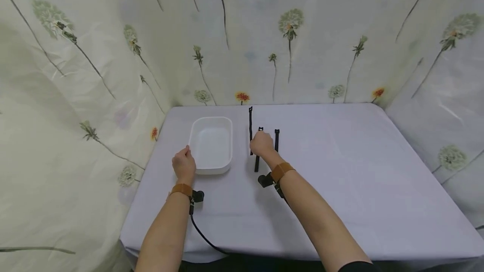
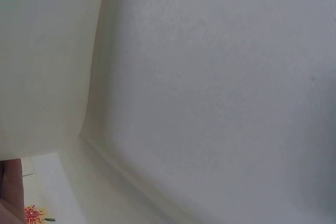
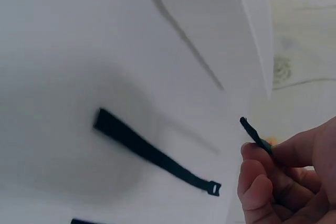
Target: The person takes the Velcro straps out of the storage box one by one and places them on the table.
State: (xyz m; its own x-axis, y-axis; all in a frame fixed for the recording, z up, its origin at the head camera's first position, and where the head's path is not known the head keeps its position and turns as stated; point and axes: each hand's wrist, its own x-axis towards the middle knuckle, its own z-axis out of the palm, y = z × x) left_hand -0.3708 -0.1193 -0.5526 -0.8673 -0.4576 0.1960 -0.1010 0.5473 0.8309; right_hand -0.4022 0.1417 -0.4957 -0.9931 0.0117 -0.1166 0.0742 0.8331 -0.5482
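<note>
My left hand [image 1: 184, 165] grips the left rim of a white plastic box [image 1: 212, 171]. The box's inside fills most of the left wrist view, with a bit of the hand [image 2: 10, 190] at the lower left corner. My right hand [image 1: 262, 144] pinches a black hook-and-loop cable strap [image 1: 250, 123] between thumb and fingers; one end of that strap [image 3: 251, 131] sticks out past the fingertips. On the table below lies a second black strap [image 3: 152, 153] with a slotted end. Just right of the hand lies a third strap [image 1: 277, 139].
A white cloth covers the table [image 1: 359, 188]. Flower-print sheeting [image 1: 321, 53] hangs behind and at both sides. A black cable [image 1: 206, 238] runs from the left wrist's camera [image 1: 197, 196] down to the table's front edge.
</note>
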